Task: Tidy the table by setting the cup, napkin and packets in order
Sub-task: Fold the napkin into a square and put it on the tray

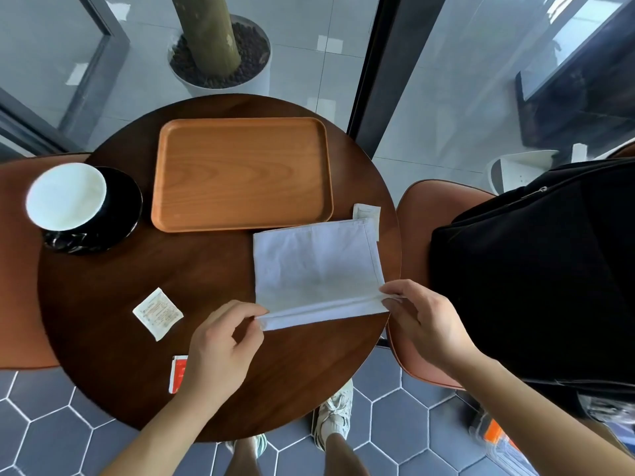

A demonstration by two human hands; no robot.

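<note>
A white cloth napkin (316,266) lies folded on the right side of the round dark wooden table (137,276). My left hand (220,348) pinches its near left corner and my right hand (419,314) pinches its near right corner. A white cup (67,195) stands on a black saucer (117,214) at the table's left edge. One white packet (158,313) lies near the front left. A red packet (179,372) peeks out under my left wrist. Another white packet (367,211) is partly hidden behind the napkin's far right corner.
An orange wooden tray (240,173) sits at the back middle of the table. A brown chair (415,218) with a black bag (536,269) stands on the right, another brown chair (17,269) on the left. A potted trunk (220,49) stands behind the table.
</note>
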